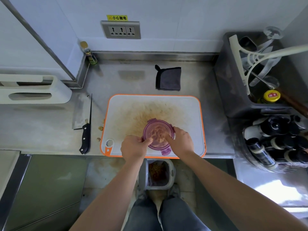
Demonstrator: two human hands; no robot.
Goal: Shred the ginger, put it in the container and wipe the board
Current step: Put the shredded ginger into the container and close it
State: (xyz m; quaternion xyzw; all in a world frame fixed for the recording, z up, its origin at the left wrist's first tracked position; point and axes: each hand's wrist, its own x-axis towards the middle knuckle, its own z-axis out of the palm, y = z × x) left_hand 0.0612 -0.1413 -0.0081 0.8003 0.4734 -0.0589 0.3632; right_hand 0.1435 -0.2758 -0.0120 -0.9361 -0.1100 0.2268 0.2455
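Steel counter (pixel 50 130) ran under a white tiled wall, and on it lay a white board (pixel 186 110) with an orange rim, stained brown across its middle. Both forearms reached forward from the bottom of the view and met over the near part of the board. The left hand (pixel 133 148) was curled, knuckles up, its fingers closed on the left edge of the container (pixel 157 135). The right hand (pixel 180 140) was bent at the wrist and gripped the right edge, thumb over the rim. The container, round and purple-tinted with clip tabs, stood on the board between the two hands, and pale ginger (pixel 158 135) shreds showed inside it. Whether a lid covered it could not be told.

Left of the board a cleaver (pixel 82 120) with a black handle lay on the counter, with a few ginger scraps (pixel 100 128) between it and the board. Behind the board lay a folded grey cloth (pixel 168 78). A small bottle (pixel 89 53) stood in the back corner under a socket (pixel 120 30). A dark crate (pixel 233 84) of utensils sat to the right. Below the counter edge, on the floor, stood an open bin (pixel 157 173)
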